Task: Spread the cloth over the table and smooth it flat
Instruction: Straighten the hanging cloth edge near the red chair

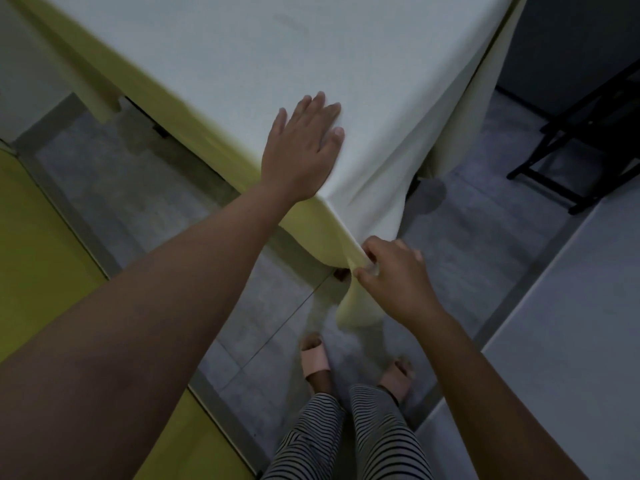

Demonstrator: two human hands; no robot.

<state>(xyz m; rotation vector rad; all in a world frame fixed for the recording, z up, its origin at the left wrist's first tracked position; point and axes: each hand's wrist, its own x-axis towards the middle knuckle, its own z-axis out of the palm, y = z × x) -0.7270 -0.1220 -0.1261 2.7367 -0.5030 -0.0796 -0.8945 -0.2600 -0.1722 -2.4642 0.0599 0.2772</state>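
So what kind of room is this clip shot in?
Probably a plain indoor room, maybe a hall or workroom; hard to say more. A cloth drapes a table, the floor is grey tile, and a dark folding stand sits at right.

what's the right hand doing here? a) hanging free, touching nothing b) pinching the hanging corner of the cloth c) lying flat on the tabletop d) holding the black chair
b: the right hand pinches the drooping corner of the cloth below the table's corner, while the left hand lies flat on top of the cloth.
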